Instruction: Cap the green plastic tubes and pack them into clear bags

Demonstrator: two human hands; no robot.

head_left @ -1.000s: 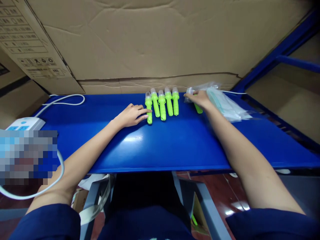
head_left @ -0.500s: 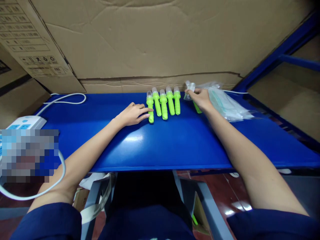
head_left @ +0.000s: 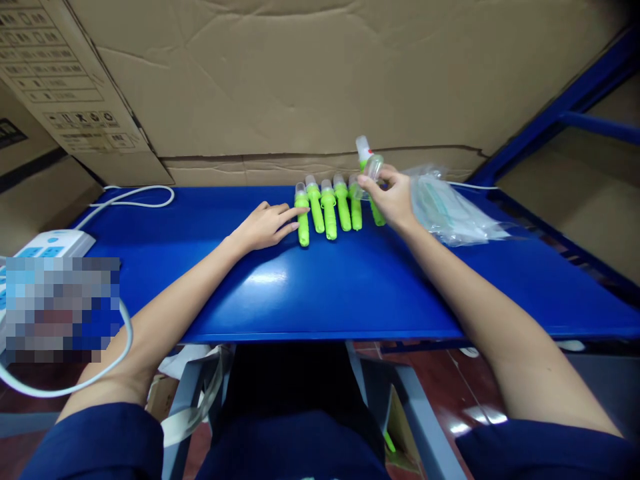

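Several lime-green torch-like sticks with clear tops lie in a row on the blue table (head_left: 270,293). My left hand (head_left: 267,227) rests flat with fingers stretched out, its fingertips touching the leftmost green stick (head_left: 303,223). At the right end of the row, my right hand (head_left: 395,200) is closed around a clear plastic dome-shaped piece (head_left: 373,171) and another green stick (head_left: 377,213). That stick has a white top with a red spot, showing above the fingers. Its middle is hidden by the hand and the dome, which also overlaps the rightmost stick of the row.
Clear plastic bags (head_left: 445,207) lie right of my right hand. A white power strip (head_left: 55,247) with a looped white cable (head_left: 145,197) is at the left. A cardboard wall (head_left: 290,93) stands behind the table, and a blue metal frame (head_left: 565,120) rises at the right.
My right hand has moved left and slightly up, bringing the held stick and clear piece against the row's right end. The left hand has hardly moved.
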